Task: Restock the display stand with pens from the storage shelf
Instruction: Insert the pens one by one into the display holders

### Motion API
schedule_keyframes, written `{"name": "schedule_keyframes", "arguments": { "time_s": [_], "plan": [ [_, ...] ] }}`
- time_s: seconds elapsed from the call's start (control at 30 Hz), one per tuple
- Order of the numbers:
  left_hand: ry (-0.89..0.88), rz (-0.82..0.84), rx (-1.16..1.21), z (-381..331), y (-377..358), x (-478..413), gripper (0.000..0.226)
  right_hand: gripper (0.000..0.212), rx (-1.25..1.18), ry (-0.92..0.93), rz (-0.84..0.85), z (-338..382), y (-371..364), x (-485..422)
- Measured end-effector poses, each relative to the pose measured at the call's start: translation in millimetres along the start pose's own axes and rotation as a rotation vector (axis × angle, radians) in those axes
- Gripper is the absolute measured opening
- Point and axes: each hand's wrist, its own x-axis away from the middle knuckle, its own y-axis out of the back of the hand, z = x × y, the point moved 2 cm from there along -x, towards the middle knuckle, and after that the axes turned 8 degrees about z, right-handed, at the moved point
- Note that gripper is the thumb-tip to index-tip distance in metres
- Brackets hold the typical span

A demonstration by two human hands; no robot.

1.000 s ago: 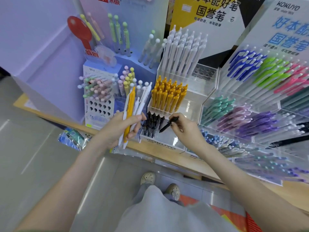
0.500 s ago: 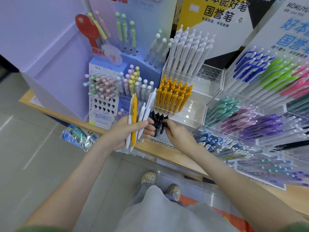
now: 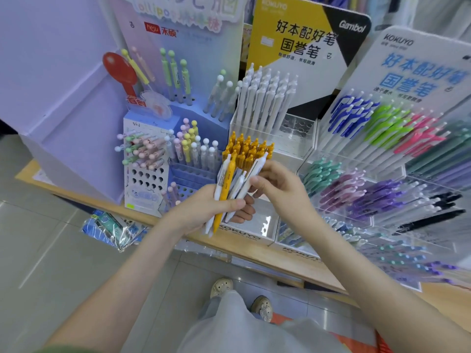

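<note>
- Head view: the left grip (image 3: 204,211) is clenched round a bundle of white plastic click pens (image 3: 238,189) with a single orange-yellow pen (image 3: 225,184) among them. The thumb lies across the front and the fingers wrap behind.
- The bundle stands nearly upright at the centre of the frame, clicker ends up, with the tips poking out below the left grip.
- The right grip (image 3: 283,189) meets the bundle from the right. Its fingertips (image 3: 256,180) pinch the outermost white pen (image 3: 258,166) at the bundle's right edge, which touches the others.
- Both grips hover in front of the clear acrylic tiered display stand (image 3: 270,226), which rests on a pale wooden table (image 3: 280,262) running across the middle of the frame.
- Just behind the bundle, a block of orange-capped pens (image 3: 248,146) fills a middle tier of the stand. A row of tall white pens (image 3: 265,98) stands in the tier above.
- Right of the frame: a slanted rack of blue, green, pink and purple pens (image 3: 382,123).
- Left of centre: a pale blue cardboard holder of pastel ball-topped pens (image 3: 147,171).
- Lower left: a clear-wrapped blue packet (image 3: 112,228) sits near the table's front edge.
</note>
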Motion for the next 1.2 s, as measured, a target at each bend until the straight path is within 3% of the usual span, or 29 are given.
{"name": "schedule_keyframes", "arguments": {
  "time_s": [0.1, 0.2, 0.4, 0.57, 0.83, 0.97, 1.07, 1.13, 1.2],
  "plan": [
    [-0.084, -0.014, 0.019, -21, -8, -11, 0.016, 0.008, -0.099, 0.03, -0.069, 23, 27, 1],
    [-0.169, -0.078, 0.104, -41, -3, -22, 0.019, 0.005, -0.177, 0.121, -0.258, 46, 65, -2],
    [-0.301, -0.141, 0.144, -79, 5, -38, 0.021, 0.006, 0.039, 0.147, -0.471, 62, 107, -32],
    [-0.295, -0.121, 0.205, -85, 1, -48, 0.019, 0.009, 0.411, 0.084, -0.401, 47, 101, -57],
    [-0.269, -0.076, 0.218, -85, 0, -52, 0.023, 0.016, 0.7, 0.048, -0.216, 44, 84, -75],
    [-0.242, -0.048, 0.181, -85, -1, -53, 0.024, 0.017, 0.722, -0.004, -0.209, 39, 82, -78],
    [-0.233, -0.015, 0.128, -87, -1, -53, 0.023, 0.022, 0.741, 0.001, -0.303, 44, 84, -71],
    [-0.227, 0.033, 0.117, -89, -3, -53, 0.025, 0.022, 0.638, 0.053, -0.352, 56, 80, -62],
    [-0.222, 0.085, 0.099, -91, -7, -54, 0.024, 0.022, 0.462, 0.066, -0.244, 67, 71, -54]
  ]
}}
